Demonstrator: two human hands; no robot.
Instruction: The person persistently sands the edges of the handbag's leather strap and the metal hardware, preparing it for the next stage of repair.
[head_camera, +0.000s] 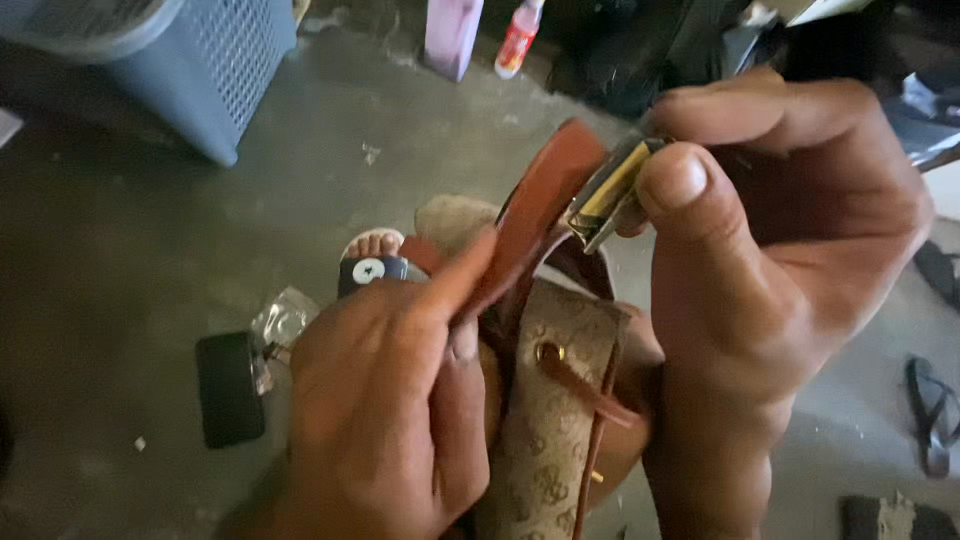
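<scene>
Left hand (385, 400): closed, thumb and fingers pinching the brown leather strap (535, 210) partway up its length.
Right hand (790, 250): closed, thumb and forefinger gripping a small metal blade (610, 190) whose edge lies against the strap's upper end.
Strap: rises tilted from the bag, between the two hands.
Bag (550, 420): tan patterned cloth with brown trim and a brass eyelet, held low between the hands, above the floor.
Floor (130, 250): grey concrete; a black phone (230, 388) lies left of the left hand.
Basket (190, 60): blue plastic, top left.
Bottle (518, 38): small, top centre.
Sandals (930, 410): dark, lower right on the floor.
</scene>
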